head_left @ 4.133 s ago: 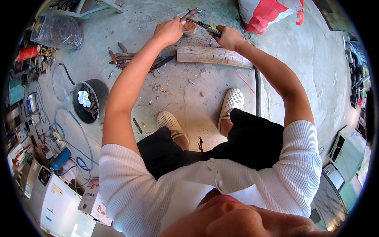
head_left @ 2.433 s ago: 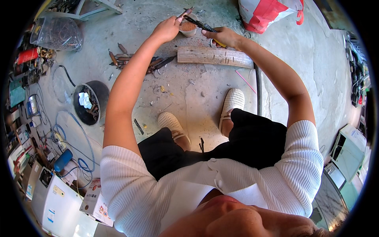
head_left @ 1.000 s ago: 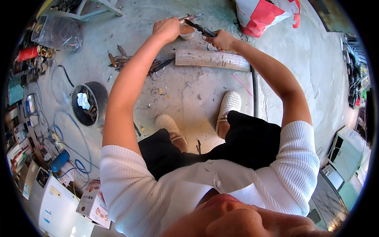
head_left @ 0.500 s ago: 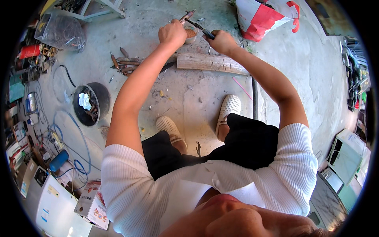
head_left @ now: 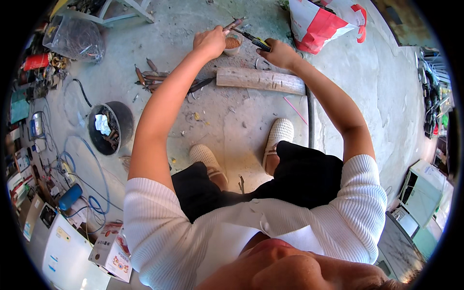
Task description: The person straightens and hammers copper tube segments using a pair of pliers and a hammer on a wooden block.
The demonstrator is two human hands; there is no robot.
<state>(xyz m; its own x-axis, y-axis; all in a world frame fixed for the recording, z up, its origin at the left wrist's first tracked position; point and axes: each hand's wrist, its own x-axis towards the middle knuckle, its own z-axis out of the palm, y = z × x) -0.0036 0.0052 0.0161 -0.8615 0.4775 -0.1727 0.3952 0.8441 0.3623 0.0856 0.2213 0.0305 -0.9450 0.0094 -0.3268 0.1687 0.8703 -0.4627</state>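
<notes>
Grips a tilted brown cylindrical piece (head_left: 235, 23) in the left hand (head_left: 210, 42) at twelve o'clock in the view, with fingers curled round the lower end. Clasps black-and-yellow pliers (head_left: 256, 41) in the right hand (head_left: 280, 53) at one o'clock, pointing the tip toward ten, at the brown cylindrical piece. Cannot tell whether touching or merely overlapping in sight. Has a small cup (head_left: 233, 52) of orange-brown granules at twelve, standing on the concrete floor (head_left: 382, 96) just below the piece. Has a wooden plank (head_left: 261, 79) lying nearer the body between twelve and one, and more brown cylinders (head_left: 154, 78) heaped between ten and eleven. Shows also a black bucket (head_left: 126, 118) at nine, a pink straw (head_left: 296, 110) at two and a red-and-white bag (head_left: 321, 24) at one.
</notes>
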